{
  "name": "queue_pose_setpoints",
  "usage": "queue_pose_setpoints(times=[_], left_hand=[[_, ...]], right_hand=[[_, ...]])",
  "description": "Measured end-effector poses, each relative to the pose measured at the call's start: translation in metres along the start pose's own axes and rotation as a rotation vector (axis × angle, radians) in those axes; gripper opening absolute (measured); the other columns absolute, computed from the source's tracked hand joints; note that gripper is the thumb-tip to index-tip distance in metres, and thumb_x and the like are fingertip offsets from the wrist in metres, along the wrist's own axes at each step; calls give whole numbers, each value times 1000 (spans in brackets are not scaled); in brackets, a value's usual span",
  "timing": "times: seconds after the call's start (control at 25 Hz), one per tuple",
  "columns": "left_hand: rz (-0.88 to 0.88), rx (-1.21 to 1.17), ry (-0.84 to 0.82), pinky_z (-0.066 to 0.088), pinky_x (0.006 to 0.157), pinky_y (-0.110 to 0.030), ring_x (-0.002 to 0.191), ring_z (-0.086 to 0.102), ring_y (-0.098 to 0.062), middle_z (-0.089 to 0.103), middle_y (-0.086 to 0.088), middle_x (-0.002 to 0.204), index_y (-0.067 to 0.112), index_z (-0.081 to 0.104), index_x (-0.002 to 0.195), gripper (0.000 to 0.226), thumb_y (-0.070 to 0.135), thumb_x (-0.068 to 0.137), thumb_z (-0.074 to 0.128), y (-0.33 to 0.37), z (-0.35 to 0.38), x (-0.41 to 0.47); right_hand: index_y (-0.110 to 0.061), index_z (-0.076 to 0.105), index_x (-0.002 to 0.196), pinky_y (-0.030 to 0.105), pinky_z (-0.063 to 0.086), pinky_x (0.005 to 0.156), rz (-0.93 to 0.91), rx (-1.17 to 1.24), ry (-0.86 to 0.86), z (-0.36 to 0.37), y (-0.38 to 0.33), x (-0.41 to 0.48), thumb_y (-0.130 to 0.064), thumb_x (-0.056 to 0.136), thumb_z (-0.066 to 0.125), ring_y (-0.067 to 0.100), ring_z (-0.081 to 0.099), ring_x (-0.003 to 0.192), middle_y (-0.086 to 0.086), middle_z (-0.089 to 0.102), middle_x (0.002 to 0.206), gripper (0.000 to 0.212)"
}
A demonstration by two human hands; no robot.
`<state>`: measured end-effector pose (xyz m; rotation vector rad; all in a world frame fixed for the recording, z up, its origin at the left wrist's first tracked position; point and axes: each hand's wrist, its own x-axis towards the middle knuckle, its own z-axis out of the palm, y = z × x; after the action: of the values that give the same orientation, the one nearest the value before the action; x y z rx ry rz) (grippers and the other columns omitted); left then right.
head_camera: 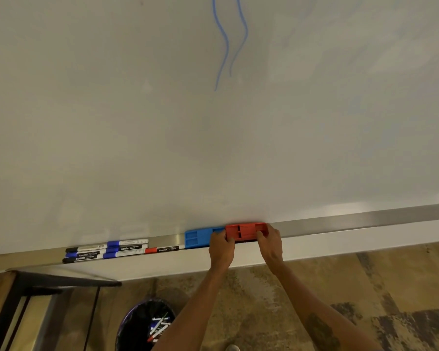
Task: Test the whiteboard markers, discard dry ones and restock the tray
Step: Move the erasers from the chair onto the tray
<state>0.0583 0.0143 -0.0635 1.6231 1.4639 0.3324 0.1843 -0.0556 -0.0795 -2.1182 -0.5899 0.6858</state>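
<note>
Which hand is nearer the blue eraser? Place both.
Left. The left hand holds the left end of the red eraser, beside the blue eraser; the right hand holds the red one's right end, farther away.

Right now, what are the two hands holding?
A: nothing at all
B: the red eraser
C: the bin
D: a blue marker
B: the left hand and the right hand each grip an end of the red eraser, which sits on the tray right beside the blue eraser.
</note>
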Motion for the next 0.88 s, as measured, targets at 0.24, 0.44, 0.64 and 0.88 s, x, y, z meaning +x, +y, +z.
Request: queue_pose_setpoints(times=[0.24, 0.44, 0.64, 0.88], left_hand=[[-42, -12, 10, 47, 63, -34, 77, 59, -24, 59, -10, 89, 15, 57, 81, 13, 10, 92, 51, -3, -5, 7], [-45, -51, -29, 51, 92, -36, 105, 64, -27, 64, -7, 116, 14, 66, 119, 28, 13, 96, 51, -2, -5, 0], [-7, -78, -70, 48, 94, -32, 110, 62, -24, 65, -2, 119, 12, 63, 130, 34, 13, 98, 50, -4, -6, -9], [1, -97, -29, 50, 100, -34, 112, 62, -18, 67, -4, 126, 16, 62, 133, 35, 19, 100, 51, -8, -13, -17]], right_hand=[[-15, 62, 107, 29, 46, 77, -8, -33, -25, -1, -6, -1, -14, 92, 49, 23, 60, 90, 5, 63, 99, 20], [-18, 61, 114, 28, 42, 76, -9, 11, -33, -4, -5, -9, -12, 92, 50, 19, 60, 88, 4, 67, 101, 25], [-22, 51, 131, 30, 44, 80, 29, 35, -127, -8, -2, -10, -20, 96, 51, 20, 60, 92, 4, 65, 110, 35], [-12, 56, 127, 29, 49, 88, -177, -107, 2, -6, -6, -25, -13, 93, 55, 26, 59, 107, 7, 61, 117, 34]])
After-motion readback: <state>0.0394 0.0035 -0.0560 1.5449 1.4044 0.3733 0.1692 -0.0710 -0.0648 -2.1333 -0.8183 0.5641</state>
